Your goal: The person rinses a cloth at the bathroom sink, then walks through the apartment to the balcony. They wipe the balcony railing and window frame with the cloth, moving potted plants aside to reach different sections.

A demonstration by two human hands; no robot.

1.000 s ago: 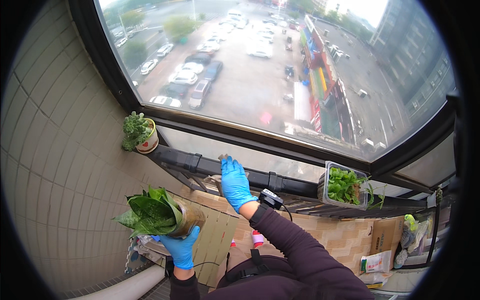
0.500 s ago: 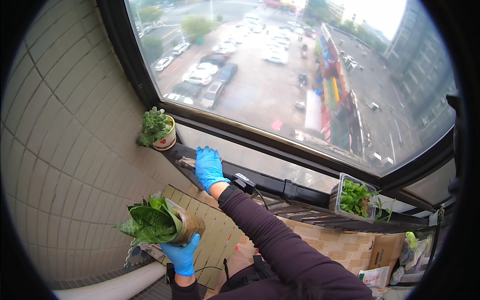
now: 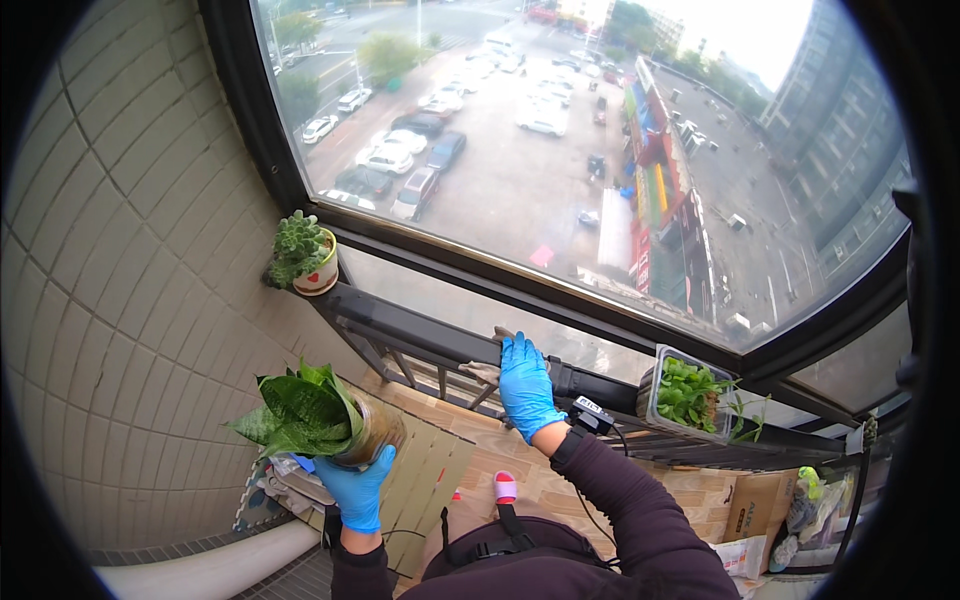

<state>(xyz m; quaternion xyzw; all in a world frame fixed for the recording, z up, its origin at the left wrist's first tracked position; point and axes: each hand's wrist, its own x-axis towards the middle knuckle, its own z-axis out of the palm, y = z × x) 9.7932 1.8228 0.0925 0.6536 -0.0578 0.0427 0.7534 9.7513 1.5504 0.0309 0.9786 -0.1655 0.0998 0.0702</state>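
My left hand (image 3: 355, 487), in a blue glove, grips a round glass pot with a broad-leaved green plant (image 3: 305, 413), held up at the lower left beside the tiled wall. My right hand (image 3: 524, 384), also in a blue glove, presses a grey cloth (image 3: 487, 371) flat on the dark window ledge (image 3: 410, 335); only an edge of the cloth shows past the fingers. A small watch-like device sits on that wrist.
A small cactus in a white pot (image 3: 306, 256) stands at the ledge's left end. A clear square tray of green seedlings (image 3: 686, 394) sits on the ledge to the right. Cardboard boxes (image 3: 752, 505) lie on the floor below. The large window overlooks a car park.
My right hand has slid along the ledge, first toward the cactus, then back to the right. The plant pot in my left hand has stayed at about the same height.
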